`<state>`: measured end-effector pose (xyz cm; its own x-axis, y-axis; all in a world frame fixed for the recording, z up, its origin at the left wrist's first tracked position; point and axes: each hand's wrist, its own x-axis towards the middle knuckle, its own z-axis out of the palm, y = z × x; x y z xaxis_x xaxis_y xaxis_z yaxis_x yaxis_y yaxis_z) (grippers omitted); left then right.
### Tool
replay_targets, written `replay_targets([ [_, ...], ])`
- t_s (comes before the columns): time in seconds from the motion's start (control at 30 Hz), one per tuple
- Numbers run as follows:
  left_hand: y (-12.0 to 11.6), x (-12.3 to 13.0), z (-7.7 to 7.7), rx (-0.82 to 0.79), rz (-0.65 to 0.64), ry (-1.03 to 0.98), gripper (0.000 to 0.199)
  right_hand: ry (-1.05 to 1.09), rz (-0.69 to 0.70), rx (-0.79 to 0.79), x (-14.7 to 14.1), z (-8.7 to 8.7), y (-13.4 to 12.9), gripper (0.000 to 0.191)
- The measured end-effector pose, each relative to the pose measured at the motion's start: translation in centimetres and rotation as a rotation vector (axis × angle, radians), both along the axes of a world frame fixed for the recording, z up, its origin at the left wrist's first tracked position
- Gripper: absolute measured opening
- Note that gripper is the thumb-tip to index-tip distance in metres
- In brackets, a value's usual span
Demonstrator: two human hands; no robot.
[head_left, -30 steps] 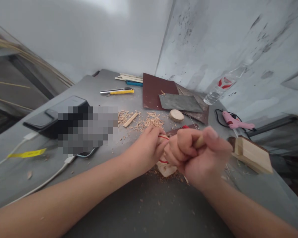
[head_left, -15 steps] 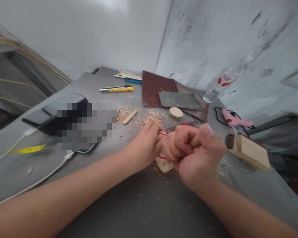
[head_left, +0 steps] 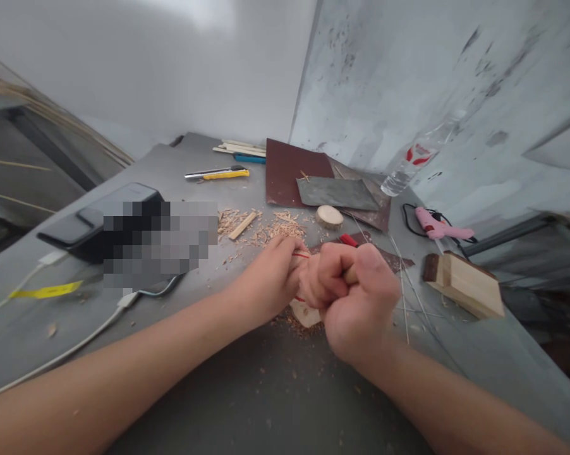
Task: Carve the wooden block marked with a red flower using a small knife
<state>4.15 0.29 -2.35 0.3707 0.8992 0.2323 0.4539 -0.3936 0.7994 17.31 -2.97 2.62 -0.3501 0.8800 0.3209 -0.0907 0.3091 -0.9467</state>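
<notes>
A pale wood piece with red drawn lines [head_left: 306, 314] rests on the table among fine shavings. My left hand [head_left: 278, 272] is closed around its far side and covers much of it. My right hand [head_left: 356, 291] is wrapped in a fist around a slim wooden handle [head_left: 350, 275]; only a bit of the handle shows at the thumb, and its working end is hidden. The knuckles of the right hand press up against the left fingers, above the wood. Just beyond the hands lies a red object [head_left: 348, 239], partly covered.
Wood shavings [head_left: 285, 229], a small stick [head_left: 242, 225] and a round wood slice [head_left: 329, 217] lie beyond my hands. Sandpaper sheets [head_left: 285, 174] and a yellow utility knife [head_left: 218, 173] are further back. On the right are a bottle [head_left: 420, 155], a pink glue gun [head_left: 439, 224] and a wooden block [head_left: 467, 284].
My right fist has rolled and drawn in a little, so less of the handle shows. The left hand keeps its hold on the wood piece. The whole view has shifted slightly.
</notes>
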Motion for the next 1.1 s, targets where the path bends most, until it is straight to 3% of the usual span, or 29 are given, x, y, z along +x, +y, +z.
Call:
replay_targets([
  [0.07, 0.1, 0.0, 0.0, 0.008, -0.008, 0.0, 0.006, 0.203, -0.061, -0.034, -0.1, 0.3, 0.4, 0.059],
  [0.13, 0.1, 0.0, 0.1, 0.013, -0.009, -0.003, 0.007, 0.313, 0.054, -0.062, 0.1, 0.7, 0.6, 0.059],
  [0.27, 0.0, -0.1, 0.3, -0.016, 0.0, -0.015, 0.016, 0.307, 0.352, -0.07, 0.9, 0.9, 0.9, 0.06],
  [0.37, -0.1, -0.1, 0.3, -0.03, -0.002, -0.027, 0.017, 0.318, 0.418, -0.056, 1.3, 0.7, 0.8, 0.059],
  [0.43, -0.1, 0.0, 0.1, -0.033, 0.003, -0.034, 0.016, 0.3, 0.365, -0.035, 1.2, 0.5, 0.5, 0.059],
  [0.57, 0.0, 0.1, -0.1, -0.021, 0.013, -0.03, 0.016, 0.256, 0.012, 0.035, 0.1, 0.3, -0.4, 0.061],
  [0.63, 0.1, 0.1, -0.1, -0.012, 0.015, -0.026, 0.015, 0.256, -0.089, 0.044, -0.1, 0.4, -0.6, 0.061],
  [0.7, 0.0, 0.1, -0.1, -0.018, 0.016, -0.026, 0.015, 0.246, -0.005, 0.016, 0.0, 0.6, -0.3, 0.061],
  [0.83, -0.1, 0.0, 0.1, -0.013, -0.002, -0.028, 0.015, 0.292, 0.353, -0.094, 0.9, 1.0, 1.0, 0.06],
  [0.9, -0.1, -0.1, 0.3, -0.014, -0.008, -0.027, 0.013, 0.31, 0.424, -0.12, 1.2, 0.9, 1.2, 0.059],
  [0.97, -0.1, -0.1, 0.3, -0.022, -0.006, -0.027, 0.01, 0.297, 0.419, -0.102, 1.2, 0.5, 0.9, 0.06],
  [1.1, 0.0, 0.1, 0.2, -0.033, 0.023, -0.04, 0.009, 0.209, 0.156, 0.052, 0.7, -0.8, -0.7, 0.058],
])
